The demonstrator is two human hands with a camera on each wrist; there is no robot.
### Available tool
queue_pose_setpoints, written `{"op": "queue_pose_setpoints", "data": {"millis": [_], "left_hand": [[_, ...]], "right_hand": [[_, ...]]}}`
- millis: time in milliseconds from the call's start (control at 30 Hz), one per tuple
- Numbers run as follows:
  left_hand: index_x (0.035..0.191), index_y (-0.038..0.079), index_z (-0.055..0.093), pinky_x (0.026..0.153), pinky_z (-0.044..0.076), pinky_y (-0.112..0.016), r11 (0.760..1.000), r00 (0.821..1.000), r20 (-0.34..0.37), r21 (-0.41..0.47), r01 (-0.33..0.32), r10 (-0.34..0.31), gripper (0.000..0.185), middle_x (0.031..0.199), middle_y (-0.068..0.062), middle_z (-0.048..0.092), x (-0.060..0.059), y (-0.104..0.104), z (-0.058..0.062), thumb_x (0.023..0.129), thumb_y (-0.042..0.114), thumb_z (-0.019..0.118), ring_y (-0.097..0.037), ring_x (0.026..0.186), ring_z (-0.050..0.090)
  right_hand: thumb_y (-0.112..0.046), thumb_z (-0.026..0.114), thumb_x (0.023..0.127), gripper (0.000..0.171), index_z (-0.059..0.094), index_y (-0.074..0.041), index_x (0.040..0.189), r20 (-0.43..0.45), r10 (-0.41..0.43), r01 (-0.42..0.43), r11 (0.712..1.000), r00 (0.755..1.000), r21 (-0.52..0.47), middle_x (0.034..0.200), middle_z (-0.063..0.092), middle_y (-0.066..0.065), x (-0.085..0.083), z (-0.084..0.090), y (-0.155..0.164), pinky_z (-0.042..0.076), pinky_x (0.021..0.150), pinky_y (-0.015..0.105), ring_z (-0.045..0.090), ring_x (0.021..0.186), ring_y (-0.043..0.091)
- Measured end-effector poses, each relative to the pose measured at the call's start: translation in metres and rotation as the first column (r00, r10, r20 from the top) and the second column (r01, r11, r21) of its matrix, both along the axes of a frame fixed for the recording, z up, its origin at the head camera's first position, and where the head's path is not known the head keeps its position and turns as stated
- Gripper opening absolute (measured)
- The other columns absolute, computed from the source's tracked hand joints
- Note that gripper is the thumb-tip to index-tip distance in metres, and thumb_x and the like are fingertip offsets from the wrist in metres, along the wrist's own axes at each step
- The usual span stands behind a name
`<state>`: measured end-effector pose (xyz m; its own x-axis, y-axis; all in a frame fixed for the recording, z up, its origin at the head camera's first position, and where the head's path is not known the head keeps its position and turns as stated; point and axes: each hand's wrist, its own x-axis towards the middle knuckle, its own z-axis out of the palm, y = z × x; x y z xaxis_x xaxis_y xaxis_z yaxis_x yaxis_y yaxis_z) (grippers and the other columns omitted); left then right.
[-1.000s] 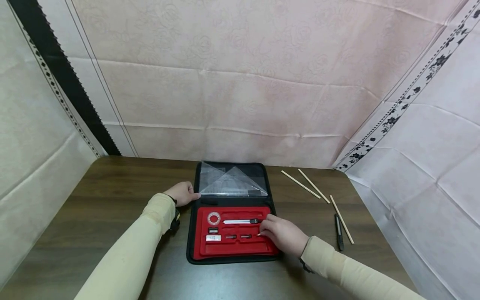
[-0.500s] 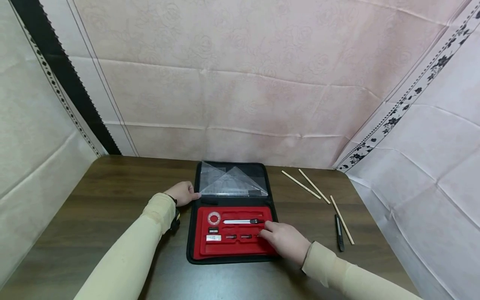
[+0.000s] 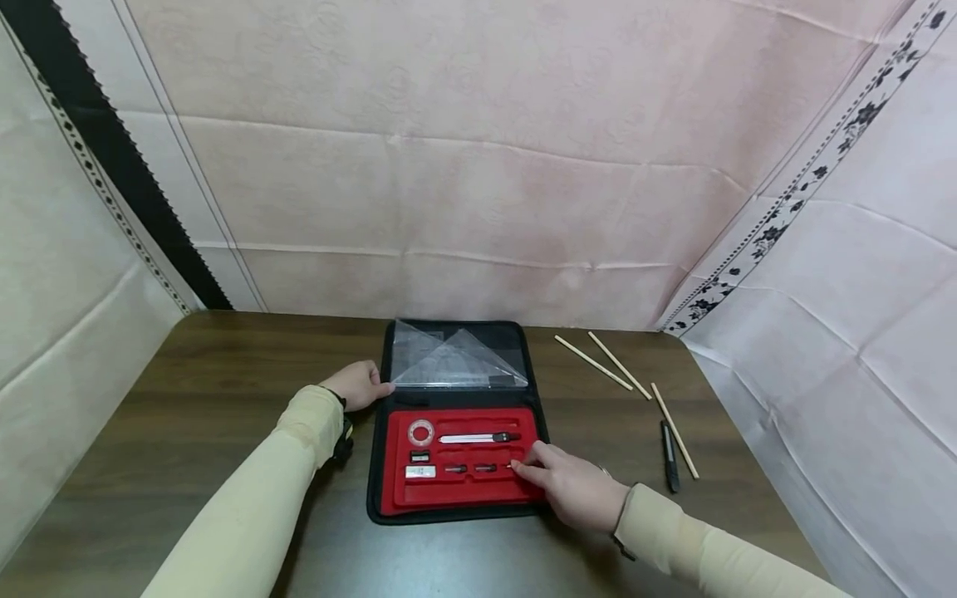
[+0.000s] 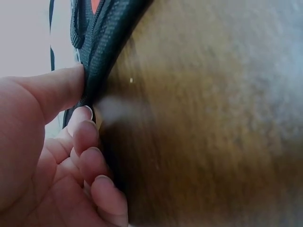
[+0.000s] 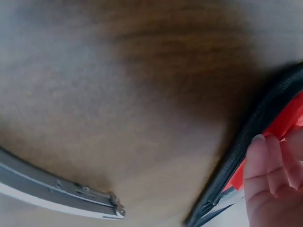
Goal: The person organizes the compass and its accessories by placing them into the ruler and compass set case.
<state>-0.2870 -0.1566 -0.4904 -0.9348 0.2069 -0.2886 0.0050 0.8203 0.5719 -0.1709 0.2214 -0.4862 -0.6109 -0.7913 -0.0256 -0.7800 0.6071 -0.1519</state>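
A black zip case [image 3: 420, 400] lies open on the wooden table. Its upper half carries clear set squares [image 3: 459, 361], its lower half a red moulded tray [image 3: 449, 497]. My left hand [image 3: 357, 385] pinches the case's left edge between thumb and fingers, the fabric [image 4: 106, 47] showing in the left wrist view. My right hand [image 3: 576, 490] is over the tray's right side, thumb tip right at a small light-tipped piece [image 3: 509, 466], index finger raised apart. The tray holds a white ring [image 3: 421, 433], a white pen-like tool [image 3: 471, 438], a sharpener [image 3: 419, 456] and an eraser [image 3: 420, 472].
Several pale wooden sticks [image 3: 594, 363] lie on the table [image 3: 247, 399] right of the case. A dark, long tool with a silver strip [image 3: 669, 457] lies beside one stick; in the right wrist view a grey hinged metal piece [image 5: 61, 189] shows small screws. Cloth [image 3: 449, 208] hangs behind.
My right thumb and index finger have spread apart at the tray's right side, and the hand has drawn slightly back. The whole view has shifted a little; my left hand still pinches the case edge.
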Motion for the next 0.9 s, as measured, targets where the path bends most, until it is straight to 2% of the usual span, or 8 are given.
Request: {"op": "queue_pose_setpoints", "data": {"millis": [100,200,300,467,633,900], "left_hand": [[0.086,0.006,0.05,0.063,0.039,-0.033,1.0,1.0,-0.005,-0.008,-0.002,0.002,0.03,0.074,-0.008,0.051,-0.001,-0.001,-0.002,0.095,0.032,0.062,-0.023,0.071,0.05],[0.086,0.005,0.049,0.064,0.04,-0.033,1.0,1.0,-0.005,-0.01,-0.003,0.003,0.031,0.074,-0.008,0.051,-0.001,-0.001,-0.003,0.095,0.032,0.062,-0.023,0.071,0.05],[0.086,0.006,0.049,0.064,0.04,-0.033,1.0,1.0,-0.001,-0.005,-0.005,0.005,0.03,0.073,-0.008,0.051,-0.001,-0.001,-0.004,0.095,0.032,0.063,-0.022,0.071,0.05],[0.086,0.006,0.05,0.063,0.04,-0.033,1.0,1.0,-0.003,0.006,-0.006,0.006,0.031,0.073,-0.009,0.051,-0.002,-0.001,-0.004,0.094,0.032,0.063,-0.023,0.07,0.05],[0.086,0.006,0.05,0.063,0.04,-0.033,1.0,1.0,0.008,0.004,-0.013,0.013,0.031,0.074,-0.009,0.051,-0.004,-0.001,-0.002,0.094,0.032,0.063,-0.023,0.07,0.05],[0.085,0.006,0.05,0.063,0.04,-0.033,1.0,1.0,0.003,0.005,-0.013,0.013,0.03,0.073,-0.008,0.051,-0.004,0.0,-0.002,0.094,0.032,0.063,-0.022,0.07,0.051]], "right_hand": [[-0.008,0.075,0.084,0.057,0.056,-0.018,0.137,-0.03,0.007,-0.006,0.999,1.0,0.036,0.101,0.05,-0.003,0.002,-0.001,0.0,0.042,0.066,0.015,0.045,0.083,0.007],[-0.011,0.073,0.086,0.054,0.056,-0.017,0.137,-0.098,0.032,-0.025,0.997,0.995,0.073,0.1,0.05,-0.001,0.005,0.0,-0.001,0.045,0.068,0.018,0.047,0.082,0.009],[-0.009,0.073,0.085,0.05,0.06,-0.014,0.133,-0.121,0.017,-0.01,0.999,0.993,0.052,0.106,0.054,0.001,0.006,0.003,0.001,0.049,0.074,0.022,0.051,0.087,0.011],[-0.004,0.074,0.083,0.05,0.062,-0.015,0.13,-0.101,-0.04,0.043,0.999,0.994,0.024,0.116,0.055,0.005,0.003,0.004,0.007,0.051,0.082,0.027,0.054,0.095,0.013],[-0.005,0.074,0.084,0.053,0.06,-0.021,0.133,-0.058,-0.049,0.052,0.998,0.997,0.046,0.12,0.052,0.007,0.002,0.003,0.01,0.051,0.082,0.028,0.054,0.095,0.015],[-0.008,0.073,0.085,0.058,0.054,-0.025,0.138,-0.067,-0.06,0.063,0.997,0.996,0.052,0.12,0.052,0.007,0.006,0.002,0.005,0.052,0.081,0.03,0.055,0.096,0.017]]}}
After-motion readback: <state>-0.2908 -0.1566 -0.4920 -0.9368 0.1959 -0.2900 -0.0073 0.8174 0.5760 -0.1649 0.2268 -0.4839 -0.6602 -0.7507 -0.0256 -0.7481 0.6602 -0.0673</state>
